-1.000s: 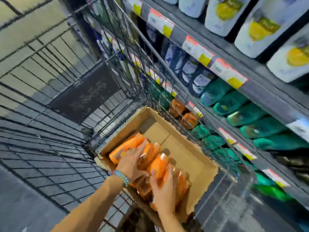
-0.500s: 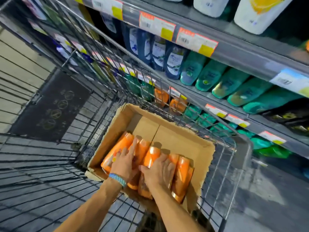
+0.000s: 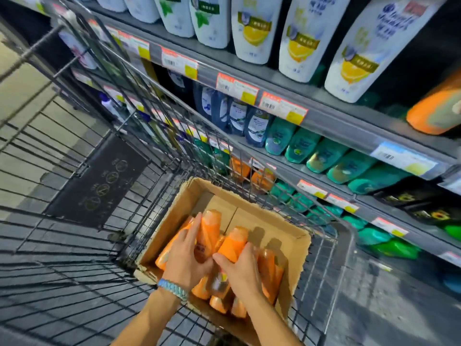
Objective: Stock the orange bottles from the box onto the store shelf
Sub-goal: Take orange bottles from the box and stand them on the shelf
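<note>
The open brown cardboard box [image 3: 264,221] sits in the black wire cart [image 3: 99,183], just beside the grey metal store shelf [image 3: 336,126]. The orange plastic bottles [image 3: 270,265] lie packed together inside it. The left hand [image 3: 185,258], wearing a blue braided wristband [image 3: 173,289], wraps thumb and fingers round the first raised bottle [image 3: 208,228]. The right hand [image 3: 240,270] curls over the second raised bottle [image 3: 234,242] beside it. More shelved orange bottles [image 3: 239,168] show behind the cart wires
</note>
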`<state>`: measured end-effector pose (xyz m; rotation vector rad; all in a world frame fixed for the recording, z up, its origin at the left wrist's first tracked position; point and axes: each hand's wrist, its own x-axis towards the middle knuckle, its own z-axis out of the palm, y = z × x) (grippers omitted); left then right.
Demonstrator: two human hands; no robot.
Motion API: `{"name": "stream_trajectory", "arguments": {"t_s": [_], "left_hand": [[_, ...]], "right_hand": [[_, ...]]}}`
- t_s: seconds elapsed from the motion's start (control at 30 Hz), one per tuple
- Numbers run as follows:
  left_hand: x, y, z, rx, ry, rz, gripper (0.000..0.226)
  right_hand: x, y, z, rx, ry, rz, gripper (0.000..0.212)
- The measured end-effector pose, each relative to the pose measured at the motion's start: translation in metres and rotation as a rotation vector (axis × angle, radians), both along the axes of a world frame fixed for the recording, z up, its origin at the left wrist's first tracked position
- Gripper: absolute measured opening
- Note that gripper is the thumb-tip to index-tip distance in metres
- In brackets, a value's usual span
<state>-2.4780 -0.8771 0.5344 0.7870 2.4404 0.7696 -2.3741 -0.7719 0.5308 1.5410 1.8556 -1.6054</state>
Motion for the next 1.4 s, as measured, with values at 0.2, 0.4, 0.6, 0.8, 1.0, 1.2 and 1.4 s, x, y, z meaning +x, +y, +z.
{"name": "stream_trajectory", "arguments": {"t_s": [0.2,0.4,0.6,0.8,1.0,1.2,1.4], "left_hand": [[0.010,0.033,0.101,0.270,0.062,0.008,0.106],[0.018,0.076,0.228,0.522,0.141,0.020,0.104],[0.045,0.120,0.339,0.725,0.283,-0.033,0.105],[0.117,0.169,0.422,0.877,0.272,-0.113,0.102],[0.177,0.204,0.469,0.940,0.343,-0.112,0.105],[0.180,0.223,0.489,0.935,0.395,-0.069,0.104],[0.139,0.255,0.502,0.924,0.404,-0.153,0.103]], "right_hand": [[0.012,0.044,0.103,0.122,0.157,-0.119,0.053],[0.032,0.090,0.238,0.318,0.311,-0.199,0.073],[0.087,0.120,0.351,0.430,0.487,-0.180,0.056],[0.159,0.150,0.428,0.554,0.627,-0.170,0.077],[0.222,0.177,0.486,0.639,0.736,-0.126,0.065],[0.231,0.194,0.501,0.633,0.797,-0.118,0.062],[0.194,0.218,0.509,0.694,0.796,-0.151,0.060]]}}
